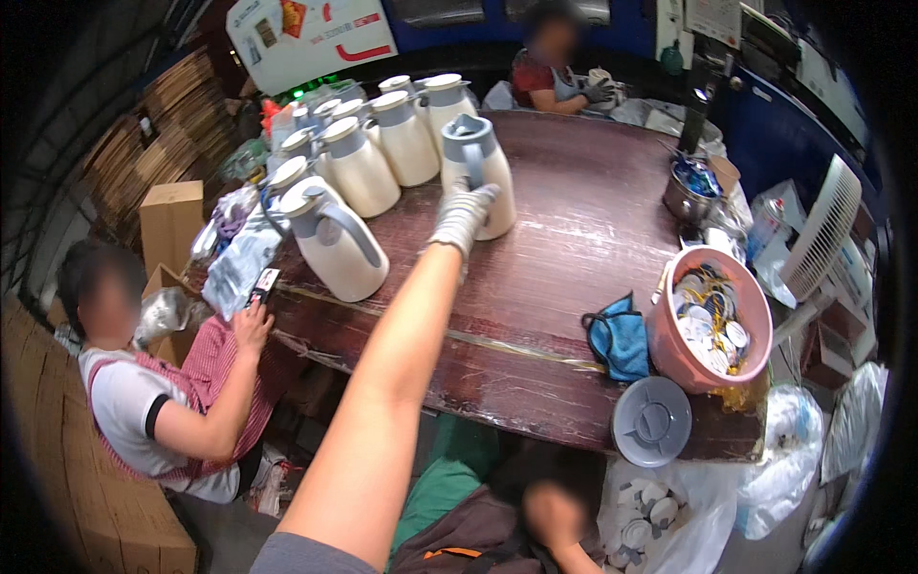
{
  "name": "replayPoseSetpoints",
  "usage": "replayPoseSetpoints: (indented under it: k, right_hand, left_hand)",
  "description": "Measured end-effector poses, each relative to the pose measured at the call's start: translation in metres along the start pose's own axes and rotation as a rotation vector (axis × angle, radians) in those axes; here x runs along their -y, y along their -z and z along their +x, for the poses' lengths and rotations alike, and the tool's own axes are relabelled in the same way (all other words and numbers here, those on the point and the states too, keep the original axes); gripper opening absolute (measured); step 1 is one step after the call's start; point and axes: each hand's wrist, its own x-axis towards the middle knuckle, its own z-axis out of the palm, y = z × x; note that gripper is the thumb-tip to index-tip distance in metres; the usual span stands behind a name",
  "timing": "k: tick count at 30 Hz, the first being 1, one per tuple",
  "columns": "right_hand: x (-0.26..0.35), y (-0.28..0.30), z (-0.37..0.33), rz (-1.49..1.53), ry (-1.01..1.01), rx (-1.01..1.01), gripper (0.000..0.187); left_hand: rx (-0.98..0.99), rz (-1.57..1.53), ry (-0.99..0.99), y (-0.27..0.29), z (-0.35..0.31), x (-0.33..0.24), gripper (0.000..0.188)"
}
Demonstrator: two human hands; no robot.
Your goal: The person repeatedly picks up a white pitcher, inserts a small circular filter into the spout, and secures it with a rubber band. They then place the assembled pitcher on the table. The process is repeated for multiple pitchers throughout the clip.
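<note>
My left hand [466, 212], in a pale knit glove, reaches over the table and is closed around the handle of a cream vacuum jug [497, 196] with a blue-grey collar. That jug stands upright, and its top looks uncapped. To its left is a group of similar cream jugs with grey lids and handles, among them a front jug [335, 251] and another jug [361, 172] behind it. My right hand [555, 517] is low, over my lap below the table edge. It is blurred, so its fingers cannot be made out.
On the dark red table [574, 277] are a pink bucket [660, 330] of small round parts, a blue cloth [622, 340] and a grey round lid [652, 421]. A fan [822, 230] stands right. One co-worker [182, 402] sits left, another [550, 77] at the far end.
</note>
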Motion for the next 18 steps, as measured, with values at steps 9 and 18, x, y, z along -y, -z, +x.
replayPoseSetpoints:
  k: [9, 18]
  right_hand:
    - [0.021, 0.022, 0.012, 0.108, -0.083, 0.023, 0.013]
    - [-0.140, 0.068, -0.069, 0.215, -0.636, -0.041, 0.033]
  left_hand:
    - [-0.195, -0.191, -0.094, 0.016, -0.062, 0.049, 0.041]
    - [0.246, -0.659, 0.039, 0.162, -0.259, -0.028, 0.030]
